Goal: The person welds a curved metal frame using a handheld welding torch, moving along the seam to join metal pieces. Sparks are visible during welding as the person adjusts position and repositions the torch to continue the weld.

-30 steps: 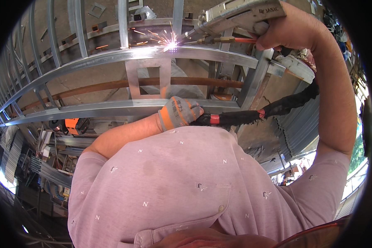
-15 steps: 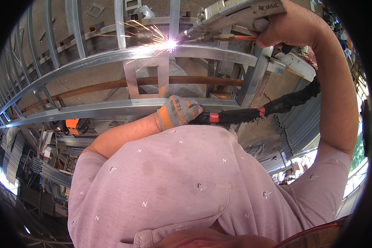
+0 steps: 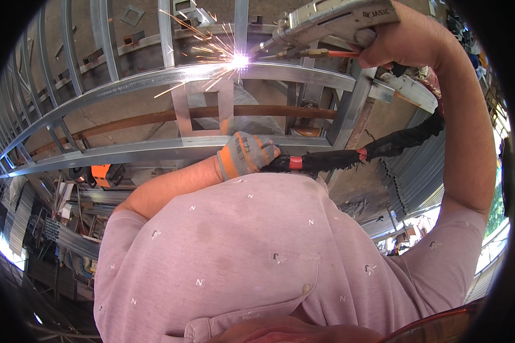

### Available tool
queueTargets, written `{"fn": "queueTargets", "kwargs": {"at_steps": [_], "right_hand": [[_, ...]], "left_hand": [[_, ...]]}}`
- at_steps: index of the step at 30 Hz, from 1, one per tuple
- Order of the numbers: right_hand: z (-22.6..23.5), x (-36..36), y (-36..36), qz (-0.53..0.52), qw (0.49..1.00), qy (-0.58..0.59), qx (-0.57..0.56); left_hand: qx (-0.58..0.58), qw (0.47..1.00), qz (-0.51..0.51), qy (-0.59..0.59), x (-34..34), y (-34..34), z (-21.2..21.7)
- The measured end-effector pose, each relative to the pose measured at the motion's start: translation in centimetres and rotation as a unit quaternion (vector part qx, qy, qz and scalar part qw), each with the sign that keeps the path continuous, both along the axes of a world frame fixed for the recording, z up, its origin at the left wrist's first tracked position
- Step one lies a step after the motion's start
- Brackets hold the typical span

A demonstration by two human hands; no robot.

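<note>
both hands clamped: right hand [image 3: 409, 43] on welding gun [image 3: 332, 23], gloved left hand [image 3: 247, 154] on black cable [image 3: 337, 160].

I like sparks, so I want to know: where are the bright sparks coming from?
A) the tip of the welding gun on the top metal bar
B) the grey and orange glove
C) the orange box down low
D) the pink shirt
A. The sparks fly from where the tip of the welding gun, held in the bare right hand, meets the top bar of the metal frame.
</note>
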State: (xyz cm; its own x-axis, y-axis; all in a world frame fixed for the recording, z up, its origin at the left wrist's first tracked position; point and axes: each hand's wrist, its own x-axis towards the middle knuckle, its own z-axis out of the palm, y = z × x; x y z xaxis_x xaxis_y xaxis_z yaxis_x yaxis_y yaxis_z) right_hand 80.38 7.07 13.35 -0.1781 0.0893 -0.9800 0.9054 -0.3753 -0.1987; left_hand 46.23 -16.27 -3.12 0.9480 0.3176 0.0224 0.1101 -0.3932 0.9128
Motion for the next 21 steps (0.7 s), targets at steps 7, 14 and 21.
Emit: {"fn": "queueTargets", "kwargs": {"at_steps": [7, 14, 21], "right_hand": [[1.3, -1.7, -0.8, -0.017, 0.997, -0.068, 0.04], [0.8, 0.3, -2.9, -0.046, 0.99, -0.037, 0.132], [-0.3, 2.8, -5.1, -0.051, 0.972, -0.073, 0.218]], "left_hand": [[0.029, 0.997, -0.059, 0.047, -1.8, -1.7, -2.1], [-0.034, 0.998, -0.042, -0.021, 0.0, 1.2, 0.3], [-0.049, 0.996, -0.049, -0.059, -1.1, -0.4, -1.8]]}}
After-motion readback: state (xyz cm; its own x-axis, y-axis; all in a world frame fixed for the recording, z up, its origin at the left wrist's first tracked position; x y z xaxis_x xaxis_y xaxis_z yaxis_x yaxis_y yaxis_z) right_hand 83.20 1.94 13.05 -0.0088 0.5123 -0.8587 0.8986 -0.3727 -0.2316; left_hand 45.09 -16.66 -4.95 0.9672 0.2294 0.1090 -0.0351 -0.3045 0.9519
